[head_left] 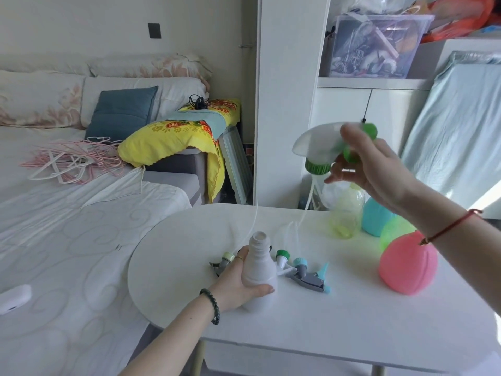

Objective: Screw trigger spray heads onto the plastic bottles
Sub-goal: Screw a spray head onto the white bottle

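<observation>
My left hand [238, 283] grips a white plastic bottle [259, 270] that stands upright on the white table [311, 327], its threaded neck uncovered. My right hand [371, 169] holds a white and green trigger spray head [322, 146] high above the table, to the right of and above the bottle. Its thin dip tube [306, 204] hangs down toward the tabletop. Several loose spray heads [301, 270] lie on the table just behind and right of the white bottle.
A pink bottle [406, 265], a green bottle [394, 230], a blue bottle [375, 218] and a clear yellowish bottle [347, 210] stand at the table's right. A bed [67, 226] with pink hangers [70, 164] lies left. Cabinets and a storage box [376, 47] stand behind.
</observation>
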A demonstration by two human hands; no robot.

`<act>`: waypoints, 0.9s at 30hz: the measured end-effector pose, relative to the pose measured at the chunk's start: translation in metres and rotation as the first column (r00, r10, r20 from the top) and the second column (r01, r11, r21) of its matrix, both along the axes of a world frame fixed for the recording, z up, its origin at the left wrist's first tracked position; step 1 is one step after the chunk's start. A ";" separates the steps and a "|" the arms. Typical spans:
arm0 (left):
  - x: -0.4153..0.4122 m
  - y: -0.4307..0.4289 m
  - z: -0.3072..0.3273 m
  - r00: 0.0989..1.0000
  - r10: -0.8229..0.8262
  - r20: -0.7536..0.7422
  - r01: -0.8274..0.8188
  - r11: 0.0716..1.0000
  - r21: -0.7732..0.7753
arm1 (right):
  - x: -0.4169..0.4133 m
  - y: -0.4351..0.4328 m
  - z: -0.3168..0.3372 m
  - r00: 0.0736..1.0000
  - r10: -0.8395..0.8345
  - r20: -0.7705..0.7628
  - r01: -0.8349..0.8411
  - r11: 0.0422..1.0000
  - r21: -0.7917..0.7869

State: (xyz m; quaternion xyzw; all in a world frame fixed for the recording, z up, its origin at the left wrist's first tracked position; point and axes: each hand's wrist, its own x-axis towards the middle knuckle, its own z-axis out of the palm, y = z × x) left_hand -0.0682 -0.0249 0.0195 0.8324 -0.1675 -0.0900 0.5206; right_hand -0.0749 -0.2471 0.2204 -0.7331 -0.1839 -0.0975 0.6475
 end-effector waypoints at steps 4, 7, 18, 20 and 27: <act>-0.001 0.000 0.001 1.000 0.004 0.005 -0.004 1.000 0.007 | -0.003 0.013 0.014 0.991 0.090 -0.099 -0.079 0.991 0.112; -0.001 0.000 0.001 1.000 0.001 -0.008 -0.001 1.000 0.016 | -0.003 0.022 0.015 0.984 0.134 -0.119 -0.114 0.981 0.158; 0.000 0.001 -0.002 1.000 0.003 -0.006 -0.003 0.999 0.041 | 0.005 0.044 0.001 0.988 0.100 -0.113 -0.092 0.993 0.077; 0.000 0.001 -0.002 1.000 0.001 -0.006 -0.001 0.999 0.039 | 0.006 0.051 -0.018 0.983 0.106 -0.148 -0.106 0.994 0.009; -0.002 -0.003 0.004 1.000 0.022 0.003 -0.022 1.000 0.019 | 0.002 0.068 -0.096 0.965 0.029 -0.260 -0.079 0.979 -0.188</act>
